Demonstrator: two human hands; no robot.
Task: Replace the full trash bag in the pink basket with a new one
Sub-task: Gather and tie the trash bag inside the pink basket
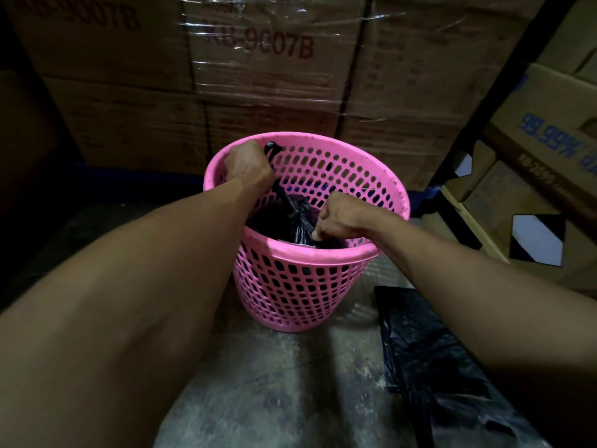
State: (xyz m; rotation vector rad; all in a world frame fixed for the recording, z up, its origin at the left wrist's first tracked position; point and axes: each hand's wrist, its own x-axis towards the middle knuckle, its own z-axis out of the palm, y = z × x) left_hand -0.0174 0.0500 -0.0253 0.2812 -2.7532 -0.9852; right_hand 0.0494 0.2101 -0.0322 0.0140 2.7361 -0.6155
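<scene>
A pink perforated basket stands on the concrete floor in the middle of the view. Inside it sits a full black trash bag, its top gathered into twisted strands. My left hand is fisted around one strand near the basket's far left rim, pulling it taut. Near the front rim, my right hand is closed on another part of the bag's neck. A flat, empty black bag lies on the floor to the right of the basket, partly under my right forearm.
Stacked cardboard boxes wrapped in clear film form a wall right behind the basket. More boxes sit on a dark metal shelf frame at the right. The concrete floor stretches toward me in front of the basket.
</scene>
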